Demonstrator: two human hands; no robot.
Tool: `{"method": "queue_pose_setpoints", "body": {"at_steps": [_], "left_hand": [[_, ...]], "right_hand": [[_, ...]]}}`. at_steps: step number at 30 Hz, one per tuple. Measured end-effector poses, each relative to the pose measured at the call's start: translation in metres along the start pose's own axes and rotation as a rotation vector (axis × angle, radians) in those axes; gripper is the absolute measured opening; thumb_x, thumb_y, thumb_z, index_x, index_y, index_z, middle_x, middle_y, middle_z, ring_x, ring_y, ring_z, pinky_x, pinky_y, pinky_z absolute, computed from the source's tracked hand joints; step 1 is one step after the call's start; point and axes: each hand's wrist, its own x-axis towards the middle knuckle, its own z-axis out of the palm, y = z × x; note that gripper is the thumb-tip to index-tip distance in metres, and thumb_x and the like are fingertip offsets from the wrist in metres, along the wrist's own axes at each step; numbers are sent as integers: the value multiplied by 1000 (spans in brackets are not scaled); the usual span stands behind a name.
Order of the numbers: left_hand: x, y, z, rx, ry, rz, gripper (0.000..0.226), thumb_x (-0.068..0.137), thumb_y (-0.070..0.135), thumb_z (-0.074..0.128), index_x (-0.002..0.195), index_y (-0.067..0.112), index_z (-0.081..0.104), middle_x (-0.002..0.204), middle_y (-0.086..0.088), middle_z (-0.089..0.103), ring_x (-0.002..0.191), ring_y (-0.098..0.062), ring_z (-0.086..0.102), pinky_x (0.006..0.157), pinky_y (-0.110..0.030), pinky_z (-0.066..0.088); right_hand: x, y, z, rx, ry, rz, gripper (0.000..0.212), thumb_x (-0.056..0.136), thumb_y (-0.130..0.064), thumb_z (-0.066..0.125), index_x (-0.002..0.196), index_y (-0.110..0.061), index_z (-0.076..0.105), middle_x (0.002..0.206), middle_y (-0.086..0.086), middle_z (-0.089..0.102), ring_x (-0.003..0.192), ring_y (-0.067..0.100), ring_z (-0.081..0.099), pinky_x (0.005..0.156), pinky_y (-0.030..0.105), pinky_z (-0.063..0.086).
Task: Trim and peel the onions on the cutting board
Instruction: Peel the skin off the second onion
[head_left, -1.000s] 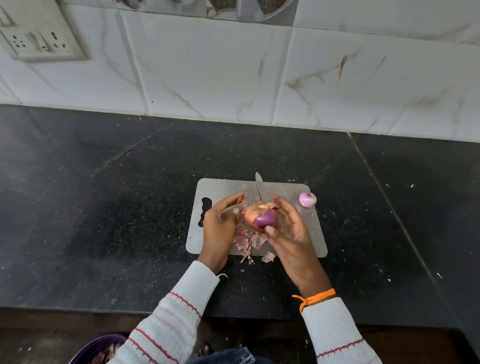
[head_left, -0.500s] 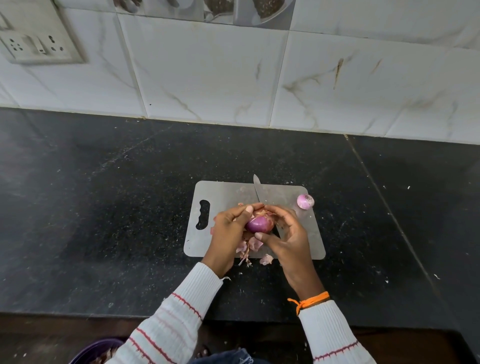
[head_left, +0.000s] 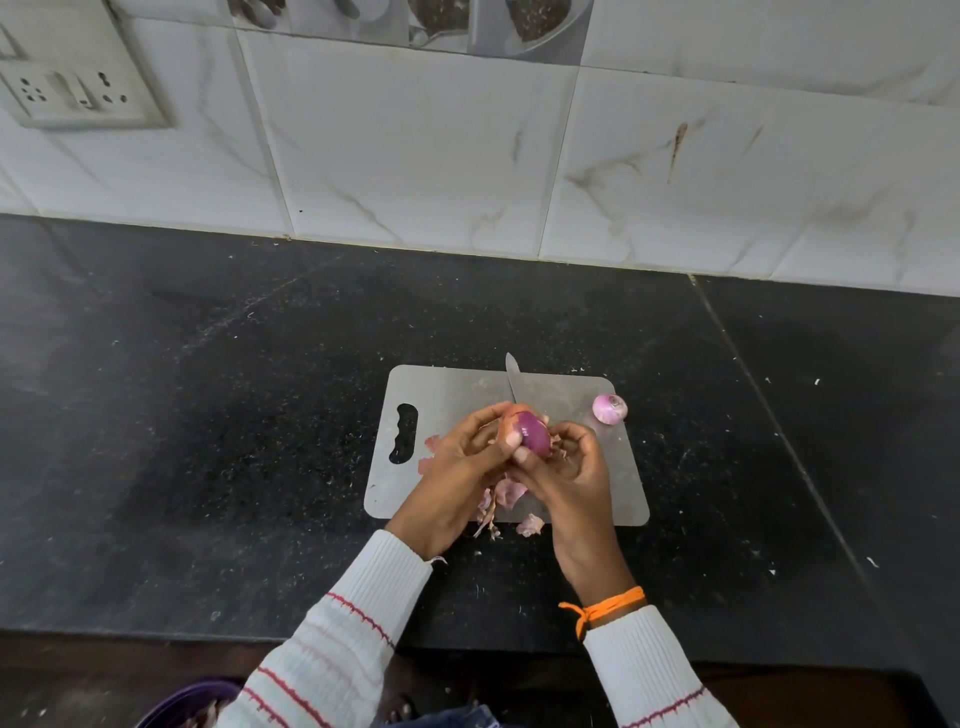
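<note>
A purple onion (head_left: 534, 430), partly covered in tan skin, is held just above the grey cutting board (head_left: 452, 389). My left hand (head_left: 467, 457) grips its left side, thumb on the skin edge. My right hand (head_left: 571, 467) holds it from below and the right, fingers curled round it. A peeled pale-purple onion (head_left: 610, 408) sits at the board's far right corner. A knife (head_left: 514, 379) lies on the board behind my hands, its blade tip pointing away, its handle hidden. Loose pink peels (head_left: 506, 493) lie on the board's near edge.
The board lies on a dark speckled counter (head_left: 208, 415) backed by a white tiled wall (head_left: 415, 156). A socket plate (head_left: 72, 88) is at the upper left. A purple bowl (head_left: 187, 701) shows below the counter's front edge at the bottom left.
My hands closed together round the onion and turned it. More purple flesh now shows and the tan skin has shifted to the left side.
</note>
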Motion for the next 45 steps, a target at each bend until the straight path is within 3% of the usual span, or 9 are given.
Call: {"method": "queue_pose_setpoints", "body": {"at_steps": [5, 9, 12, 16, 27, 30, 33, 41, 45], "left_hand": [[-2, 2, -3, -4, -99, -29, 53, 83, 13, 57, 134, 20, 47, 123, -11, 62, 111, -23, 62, 87, -26, 53], [-2, -2, -4, -6, -47, -24, 52, 81, 11, 59, 132, 20, 52, 131, -14, 54, 111, -29, 61, 90, -34, 54], [-3, -3, -3, -18, -48, -49, 52, 81, 9, 59, 131, 20, 53, 130, -8, 52, 108, -30, 63, 83, -33, 56], [-4, -2, -2, -11, -67, -68, 50, 82, 8, 59, 130, 21, 54, 131, -6, 51, 108, -31, 63, 79, -32, 58], [-9, -5, 4, -103, -95, -73, 52, 76, 4, 64, 126, 19, 56, 132, -8, 53, 112, -31, 61, 81, -33, 57], [-13, -1, 5, 35, -38, -9, 61, 75, -8, 66, 128, 18, 52, 127, -1, 54, 100, -21, 66, 77, -30, 58], [-13, 1, 10, 313, 108, 111, 63, 66, -13, 74, 118, 19, 56, 113, 4, 61, 88, -5, 67, 74, -23, 55], [-13, -3, 7, 636, 236, 257, 59, 64, 0, 82, 114, 22, 60, 111, 9, 61, 97, 6, 56, 80, -16, 51], [-13, -7, 4, 779, 282, 340, 59, 62, 3, 82, 113, 24, 59, 112, 7, 57, 104, -4, 55, 89, -27, 52]], "right_hand": [[3, -4, -9, -96, -38, -80, 36, 71, -15, 79, 100, -20, 58, 101, 2, 64, 99, 18, 63, 82, 32, 55], [5, -8, -10, -257, 10, -215, 22, 71, -37, 72, 90, -29, 63, 101, 3, 63, 96, 9, 62, 80, 23, 54], [6, -6, -10, -306, 63, -308, 12, 76, -26, 73, 84, -32, 65, 94, 0, 65, 92, 7, 62, 76, 21, 53], [3, -3, -7, -311, 144, -378, 17, 82, -4, 68, 76, -19, 65, 83, 2, 63, 81, 1, 61, 67, 12, 49], [13, 4, -8, -670, 264, -546, 9, 89, -1, 58, 84, -8, 54, 85, -1, 49, 75, 7, 49, 66, 8, 40], [17, 7, -20, -714, 242, -497, 11, 85, 3, 61, 83, -8, 59, 82, 2, 57, 74, 13, 54, 66, 13, 44], [12, 3, -21, -692, 173, -411, 23, 86, 8, 54, 94, -11, 65, 90, -3, 62, 83, 0, 57, 74, 4, 43], [-2, -11, -8, -605, 108, -586, 13, 78, -2, 71, 89, -9, 70, 87, -3, 65, 90, -7, 58, 74, 4, 45], [-2, -10, -7, -646, 112, -627, 13, 74, 5, 73, 84, -4, 71, 82, -1, 64, 86, -13, 57, 70, 0, 42]]}}
